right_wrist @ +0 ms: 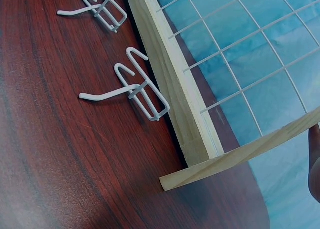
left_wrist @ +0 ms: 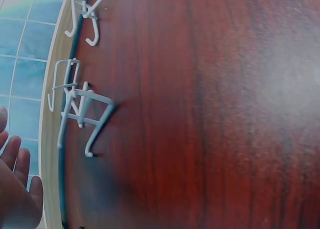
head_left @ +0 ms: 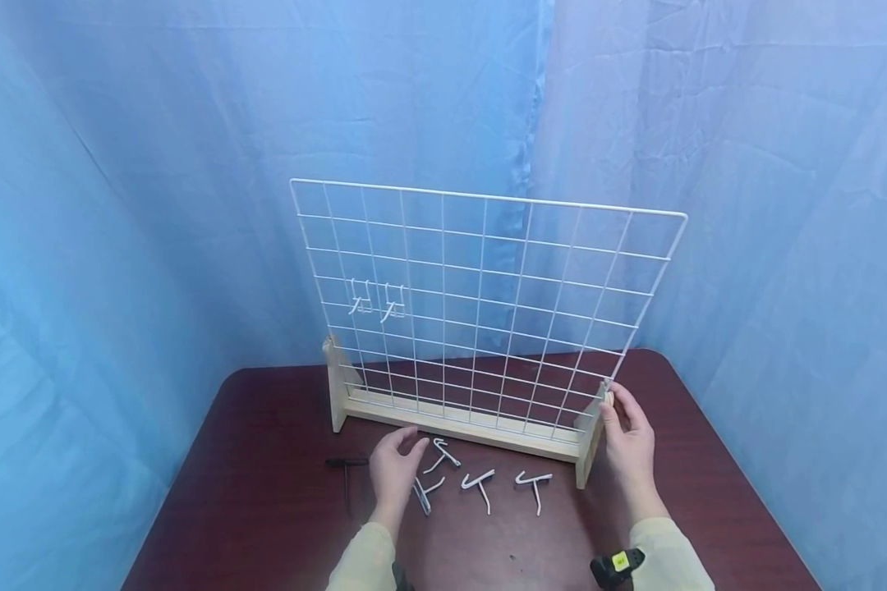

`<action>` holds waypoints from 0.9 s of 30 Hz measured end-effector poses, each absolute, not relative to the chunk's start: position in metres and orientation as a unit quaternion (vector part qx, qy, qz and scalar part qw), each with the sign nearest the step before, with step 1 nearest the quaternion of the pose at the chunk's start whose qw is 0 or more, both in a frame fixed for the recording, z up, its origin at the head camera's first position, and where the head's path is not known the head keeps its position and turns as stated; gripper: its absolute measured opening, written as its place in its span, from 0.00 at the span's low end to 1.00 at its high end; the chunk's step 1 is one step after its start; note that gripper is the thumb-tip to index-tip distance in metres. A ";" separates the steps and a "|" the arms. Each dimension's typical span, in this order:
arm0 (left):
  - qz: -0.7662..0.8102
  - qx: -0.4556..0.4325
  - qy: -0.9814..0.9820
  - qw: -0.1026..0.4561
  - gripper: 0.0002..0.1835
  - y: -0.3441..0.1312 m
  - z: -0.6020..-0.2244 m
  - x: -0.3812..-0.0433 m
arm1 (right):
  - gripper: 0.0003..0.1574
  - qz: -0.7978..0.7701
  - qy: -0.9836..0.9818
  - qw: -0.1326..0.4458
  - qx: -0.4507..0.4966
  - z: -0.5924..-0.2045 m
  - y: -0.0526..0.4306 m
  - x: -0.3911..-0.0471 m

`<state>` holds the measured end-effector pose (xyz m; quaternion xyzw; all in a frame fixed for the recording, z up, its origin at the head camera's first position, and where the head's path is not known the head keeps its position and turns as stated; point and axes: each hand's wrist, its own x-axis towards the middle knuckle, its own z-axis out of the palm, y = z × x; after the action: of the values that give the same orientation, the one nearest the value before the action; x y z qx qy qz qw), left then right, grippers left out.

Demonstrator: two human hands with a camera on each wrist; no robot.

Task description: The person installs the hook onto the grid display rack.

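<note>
A white wire grid panel [head_left: 485, 238] stands upright in a wooden stand [head_left: 458, 428]. My right hand [head_left: 630, 447] pinches the top of the stand's right wooden end piece [head_left: 590, 447] between thumb and fingers. In the right wrist view only a dark sliver of that hand shows at the edge. My left hand [head_left: 395, 472] hovers in front of the base, fingers loosely bent and holding nothing. Nearest to it lie white wire hooks [left_wrist: 102, 121], two close together. Further right are two more hooks [right_wrist: 105, 95], each with a bent prong.
Two white hooks [head_left: 393, 309] hang on the left part of the grid. A black hook [head_left: 346, 462] lies on the dark red table [head_left: 266, 492], left of my left hand. Blue curtains [head_left: 192, 164] surround the table. Near the front lie small dark specks [head_left: 515, 559].
</note>
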<state>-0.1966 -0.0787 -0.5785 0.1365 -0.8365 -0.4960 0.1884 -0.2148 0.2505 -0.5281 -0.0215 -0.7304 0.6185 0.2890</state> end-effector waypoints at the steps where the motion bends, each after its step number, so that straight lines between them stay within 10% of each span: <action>1: -0.488 0.134 -0.842 0.186 0.14 -0.079 -0.580 -0.196 | 0.23 0.620 -0.729 0.289 -0.022 -0.528 0.251 -0.215; 27: -0.454 -0.019 -0.888 0.073 0.22 -0.119 -0.604 -0.169 | 0.22 0.614 -0.733 0.291 -0.032 -0.530 0.250 -0.216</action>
<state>-0.1695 -0.1186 -0.6038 -0.0188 -0.8878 -0.4540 0.0727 -0.2161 0.2502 -0.5295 -0.0315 -0.7333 0.6136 0.2913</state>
